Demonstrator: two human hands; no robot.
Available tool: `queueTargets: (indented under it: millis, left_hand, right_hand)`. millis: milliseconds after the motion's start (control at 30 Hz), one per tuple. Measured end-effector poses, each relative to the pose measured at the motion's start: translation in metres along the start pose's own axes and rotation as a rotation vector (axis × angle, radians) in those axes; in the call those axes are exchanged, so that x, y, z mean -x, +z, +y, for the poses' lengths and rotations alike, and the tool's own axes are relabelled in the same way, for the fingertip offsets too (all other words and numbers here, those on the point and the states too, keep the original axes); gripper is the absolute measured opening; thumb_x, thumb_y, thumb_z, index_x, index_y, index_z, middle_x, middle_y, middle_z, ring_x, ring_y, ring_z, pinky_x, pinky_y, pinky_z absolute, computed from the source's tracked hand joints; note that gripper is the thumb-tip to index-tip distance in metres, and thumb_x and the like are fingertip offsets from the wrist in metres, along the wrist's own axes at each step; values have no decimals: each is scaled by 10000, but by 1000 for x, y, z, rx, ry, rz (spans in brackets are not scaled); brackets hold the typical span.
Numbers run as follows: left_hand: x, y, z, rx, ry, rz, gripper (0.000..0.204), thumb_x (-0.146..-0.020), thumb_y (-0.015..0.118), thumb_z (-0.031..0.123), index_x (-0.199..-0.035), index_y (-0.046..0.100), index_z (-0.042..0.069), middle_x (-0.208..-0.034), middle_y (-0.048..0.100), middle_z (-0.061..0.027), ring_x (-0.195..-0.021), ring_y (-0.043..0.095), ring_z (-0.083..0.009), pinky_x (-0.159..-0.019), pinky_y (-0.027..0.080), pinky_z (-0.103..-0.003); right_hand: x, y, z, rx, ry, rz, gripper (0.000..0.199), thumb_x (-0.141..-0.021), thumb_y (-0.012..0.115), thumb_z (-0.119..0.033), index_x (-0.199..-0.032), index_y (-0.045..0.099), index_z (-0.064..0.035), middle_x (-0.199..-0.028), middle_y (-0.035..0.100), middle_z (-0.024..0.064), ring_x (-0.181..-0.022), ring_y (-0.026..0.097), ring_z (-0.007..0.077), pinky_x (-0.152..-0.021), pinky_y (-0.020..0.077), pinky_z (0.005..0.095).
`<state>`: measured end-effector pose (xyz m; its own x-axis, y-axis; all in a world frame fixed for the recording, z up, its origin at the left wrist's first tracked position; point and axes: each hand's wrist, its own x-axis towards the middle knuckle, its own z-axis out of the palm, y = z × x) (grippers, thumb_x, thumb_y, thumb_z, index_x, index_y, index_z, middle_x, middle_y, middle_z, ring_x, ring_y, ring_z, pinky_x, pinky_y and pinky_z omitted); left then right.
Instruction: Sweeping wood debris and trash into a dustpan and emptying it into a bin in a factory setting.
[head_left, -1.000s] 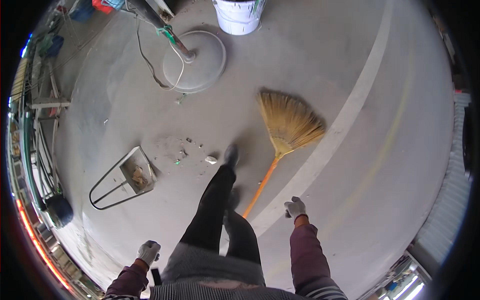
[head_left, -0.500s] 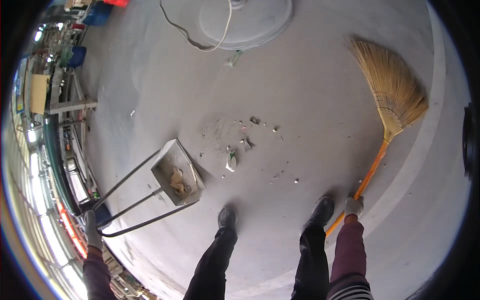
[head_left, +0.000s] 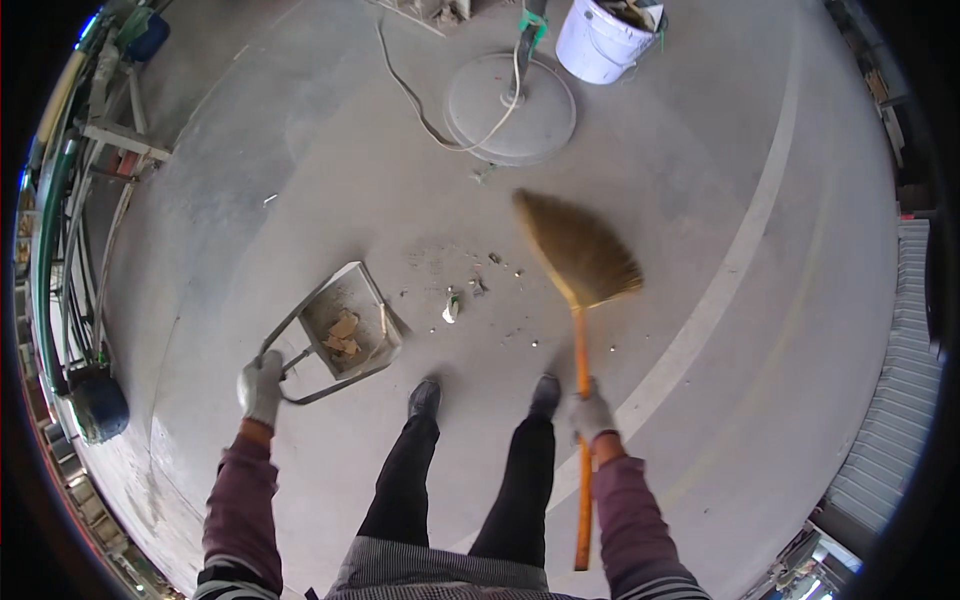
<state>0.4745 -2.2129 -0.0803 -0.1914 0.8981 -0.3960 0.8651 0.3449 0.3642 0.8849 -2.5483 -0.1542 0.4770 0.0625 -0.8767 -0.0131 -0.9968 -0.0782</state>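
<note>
My left hand [head_left: 262, 385], in a pale work glove, grips the wire handle of a metal dustpan [head_left: 345, 330] that rests on the concrete floor with brownish scraps inside. My right hand [head_left: 592, 413], also gloved, holds the orange stick of a straw broom [head_left: 578, 250]; its bristle head is blurred and sits just right of a small scatter of debris [head_left: 462, 295]. The debris lies between the dustpan's mouth and the broom head. My two dark shoes stand just below it.
A round grey stand base [head_left: 510, 108] with a white cable stands farther ahead, and a white bucket [head_left: 600, 40] sits beyond it. Racks, pipes and a blue drum [head_left: 100, 405] line the left edge. A pale painted line [head_left: 740, 250] crosses the floor at right.
The view swung back and up. My left hand now grips the dustpan handle in plain sight. The broom head has swept left, close to the debris.
</note>
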Motion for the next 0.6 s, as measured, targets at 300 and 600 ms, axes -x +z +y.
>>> queueTargets:
  millis: [300, 600]
  left_hand:
    - [-3, 23, 51, -44, 44, -121, 563, -851, 440, 463, -966, 711, -17, -854, 667, -294, -875, 676, -428, -809, 508, -469]
    - [-22, 11, 35, -46, 145, -108, 557, -865, 497, 498, -885, 725, -9, -739, 679, -212, -740, 688, -329, -679, 511, -459]
  right_hand:
    - [157, 74, -48, 55, -107, -289, 729, -893, 490, -237, -1551, 181, -179, -675, 603, 109, -462, 581, 220, -468, 510, 388]
    - [176, -20, 111, -617, 153, 60, 537, -904, 513, -174, -1408, 332, -207, -626, 512, 36, -431, 476, 132, -380, 463, 315]
